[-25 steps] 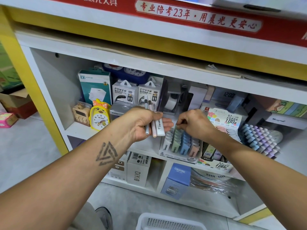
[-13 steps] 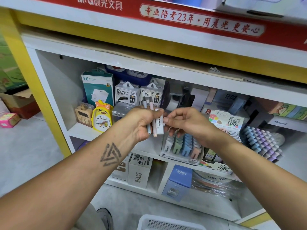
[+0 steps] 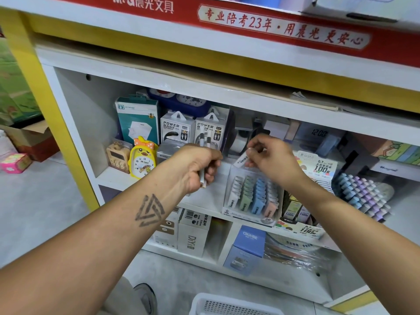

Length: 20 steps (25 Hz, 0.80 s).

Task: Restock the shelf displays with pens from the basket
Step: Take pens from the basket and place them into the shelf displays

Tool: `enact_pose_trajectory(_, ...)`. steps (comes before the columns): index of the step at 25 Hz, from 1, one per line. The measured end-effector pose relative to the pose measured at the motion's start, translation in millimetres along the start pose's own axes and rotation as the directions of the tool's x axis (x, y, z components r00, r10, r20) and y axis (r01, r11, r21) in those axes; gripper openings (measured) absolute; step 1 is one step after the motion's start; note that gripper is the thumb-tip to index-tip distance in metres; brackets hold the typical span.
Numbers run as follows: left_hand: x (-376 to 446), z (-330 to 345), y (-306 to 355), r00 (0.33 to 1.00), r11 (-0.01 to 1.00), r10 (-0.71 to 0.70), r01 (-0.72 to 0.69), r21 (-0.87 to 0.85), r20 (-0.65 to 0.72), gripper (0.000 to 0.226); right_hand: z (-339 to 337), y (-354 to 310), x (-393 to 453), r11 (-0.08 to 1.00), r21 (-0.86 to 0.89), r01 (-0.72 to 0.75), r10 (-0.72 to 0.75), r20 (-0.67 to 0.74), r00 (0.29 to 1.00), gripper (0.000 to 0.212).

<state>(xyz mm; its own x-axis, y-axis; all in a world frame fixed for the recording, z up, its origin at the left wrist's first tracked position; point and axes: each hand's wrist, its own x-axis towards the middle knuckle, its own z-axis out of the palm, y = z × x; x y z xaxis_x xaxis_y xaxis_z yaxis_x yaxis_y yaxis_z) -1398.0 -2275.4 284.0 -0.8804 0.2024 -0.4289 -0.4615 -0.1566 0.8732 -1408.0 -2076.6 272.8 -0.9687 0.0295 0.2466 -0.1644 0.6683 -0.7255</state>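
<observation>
Head view is looking down at a white shelf (image 3: 118, 178) stocked with stationery and small goods. The left hand (image 3: 195, 167) is clenching its grip around two pens (image 3: 205, 142), whose dark-banded tops are sticking up above the knuckles while their lower ends are poking out beneath the palm. The right hand (image 3: 270, 158) is pinching a white pen (image 3: 241, 160) between thumb and fingertips, holding it tilted, just above the clear display box (image 3: 252, 196) that is sitting on the shelf. That box is holding rows of white, green, blue and pink pieces, standing upright in their slots. The two hands are hanging close together but are not touching.

Behind the left hand, two power bank boxes (image 3: 193, 130) are standing side by side, with a teal box (image 3: 138, 119) to their left and a yellow duck clock (image 3: 142, 159) in front of it. To the right of the display box, a tray of pastel caps (image 3: 361, 196) is lying on the same shelf. At the bottom edge, the rim of a white basket (image 3: 227, 303) is showing on the floor.
</observation>
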Motion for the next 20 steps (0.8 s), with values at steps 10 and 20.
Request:
enact_pose_trajectory(10, -2.0, -2.0, 1.7, 0.995, 0.998, -0.056, 0.058, -0.016, 0.088, 0.020, 28.9, 30.8, 10.1, 0.867, -0.484, 0.117, -0.088, 0.083, 0.993, 0.013)
enact_pose_trajectory(20, -7.0, -3.4, 2.2, 0.980, 0.996, -0.069, 0.078, -0.043, 0.186, 0.029, 33.1, 28.3, 12.0, 0.782, -0.592, 0.194, -0.024, 0.283, 0.959, 0.018)
